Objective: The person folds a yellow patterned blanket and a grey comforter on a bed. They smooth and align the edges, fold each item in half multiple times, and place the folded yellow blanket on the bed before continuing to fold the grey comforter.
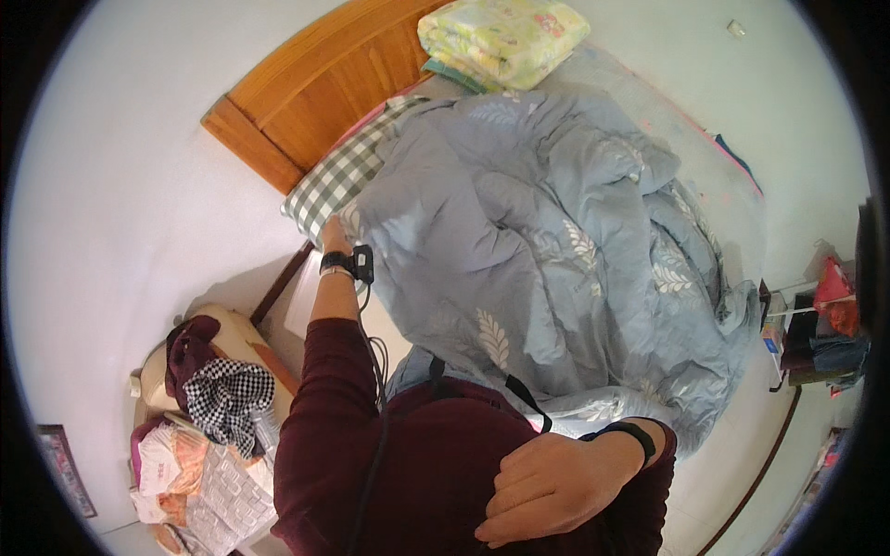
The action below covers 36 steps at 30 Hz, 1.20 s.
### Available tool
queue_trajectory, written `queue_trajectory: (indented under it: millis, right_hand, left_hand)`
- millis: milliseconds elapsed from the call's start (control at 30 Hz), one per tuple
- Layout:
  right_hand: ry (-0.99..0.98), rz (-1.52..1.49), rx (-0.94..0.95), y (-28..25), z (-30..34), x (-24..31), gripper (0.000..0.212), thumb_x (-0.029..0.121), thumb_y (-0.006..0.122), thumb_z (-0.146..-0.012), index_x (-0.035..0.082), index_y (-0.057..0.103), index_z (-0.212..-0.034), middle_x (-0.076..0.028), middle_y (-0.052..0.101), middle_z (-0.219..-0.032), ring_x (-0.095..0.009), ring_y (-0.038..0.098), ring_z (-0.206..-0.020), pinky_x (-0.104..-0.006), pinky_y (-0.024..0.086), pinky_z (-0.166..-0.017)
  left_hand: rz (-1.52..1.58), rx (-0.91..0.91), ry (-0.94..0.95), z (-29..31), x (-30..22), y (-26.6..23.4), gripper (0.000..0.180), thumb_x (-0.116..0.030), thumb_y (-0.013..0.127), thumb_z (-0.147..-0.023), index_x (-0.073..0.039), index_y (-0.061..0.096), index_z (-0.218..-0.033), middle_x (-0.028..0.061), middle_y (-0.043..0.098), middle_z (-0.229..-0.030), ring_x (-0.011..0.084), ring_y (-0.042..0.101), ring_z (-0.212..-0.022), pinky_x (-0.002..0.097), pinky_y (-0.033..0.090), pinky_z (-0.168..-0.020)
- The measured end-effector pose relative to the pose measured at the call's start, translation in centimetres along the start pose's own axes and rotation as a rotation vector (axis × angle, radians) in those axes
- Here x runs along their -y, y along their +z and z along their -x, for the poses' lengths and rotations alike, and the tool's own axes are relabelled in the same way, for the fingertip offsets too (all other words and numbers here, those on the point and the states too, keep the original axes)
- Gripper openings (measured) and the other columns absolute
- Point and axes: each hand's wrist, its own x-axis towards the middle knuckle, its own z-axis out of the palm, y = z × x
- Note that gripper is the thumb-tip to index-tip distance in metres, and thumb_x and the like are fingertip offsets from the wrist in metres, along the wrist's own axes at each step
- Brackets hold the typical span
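Observation:
A grey-blue quilt with white leaf prints lies rumpled over the bed, its near side hanging down in front of me. At its upper left corner, beside a green-and-white checked pillow, my left hand is closed on the quilt's edge, with the fingertips mostly hidden. My left arm is stretched out. My right hand is drawn back in front of my maroon top, over the lower chest. Its fingers are curled and pressed together, and whatever lies under them is hidden.
A wooden headboard stands behind the pillow. On the bed's far side rests a folded yellow floral blanket. A chair at left holds a checked scarf and clothes. Bags and cloths crowd the right edge.

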Motion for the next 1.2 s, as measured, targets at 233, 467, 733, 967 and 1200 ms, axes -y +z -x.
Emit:
queue_trajectory:
  millis: [233, 467, 733, 967, 1200]
  right_hand:
    - [0.084, -0.014, 0.191, -0.2, 0.1, -1.5, 0.020, 0.018, 0.061, -0.082, 0.002, 0.061, -0.094, -0.007, 0.060, -0.084, -0.019, 0.055, -0.064, -0.0279, 0.040, -0.054]
    - [0.813, -0.165, -0.593, -3.2, 8.0, -7.5, 0.014, 0.014, 0.058, -0.083, 0.004, 0.062, -0.091, -0.004, 0.063, -0.078, -0.012, 0.059, -0.073, -0.0234, 0.045, -0.065]
    - [0.394, -0.022, -0.106, 0.6, 9.3, -5.5, 0.027, 0.022, 0.065, -0.078, 0.005, 0.061, -0.099, -0.008, 0.061, -0.093, -0.024, 0.058, -0.082, -0.0328, 0.045, -0.072]
    - [-0.229, 0.045, -0.182, 2.7, 0.2, 0.7, 0.031, 0.024, 0.045, -0.089, -0.002, 0.053, -0.105, -0.016, 0.055, -0.099, -0.029, 0.054, -0.086, -0.0374, 0.044, -0.069]
    - [-0.066, -0.042, 0.085, 2.4, -1.3, 1.3, 0.025, 0.022, 0.047, -0.085, -0.002, 0.051, -0.090, -0.016, 0.050, -0.092, -0.032, 0.052, -0.083, -0.0381, 0.044, -0.069]
  left_hand:
    - [-0.301, -0.073, -0.084, 0.3, 0.9, -1.5, 0.028, -0.025, 0.042, -0.085, -0.002, 0.056, -0.090, 0.0119, 0.058, -0.089, 0.0249, 0.055, -0.083, 0.0380, 0.043, -0.069]
    - [-0.057, -0.002, -0.313, 2.2, 2.5, -2.9, 0.030, -0.032, 0.050, -0.086, -0.004, 0.055, -0.096, 0.0106, 0.059, -0.091, 0.0230, 0.055, -0.080, 0.0395, 0.044, -0.068]
    - [-0.060, 0.122, -0.316, 3.2, 3.9, -4.3, 0.031, -0.032, 0.044, -0.090, -0.006, 0.053, -0.106, 0.0095, 0.060, -0.089, 0.0243, 0.059, -0.077, 0.0384, 0.049, -0.062]
    - [-1.675, 0.209, 0.511, -1.3, 7.3, -6.4, 0.039, -0.029, 0.046, -0.085, -0.007, 0.049, -0.117, 0.0196, 0.057, -0.109, 0.0338, 0.056, -0.100, 0.0418, 0.045, -0.085]
    - [-0.207, 0.175, -0.191, -1.4, 7.3, -3.8, 0.024, -0.026, 0.052, -0.081, -0.005, 0.056, -0.092, 0.0071, 0.053, -0.072, 0.0229, 0.054, -0.063, 0.0362, 0.042, -0.053]
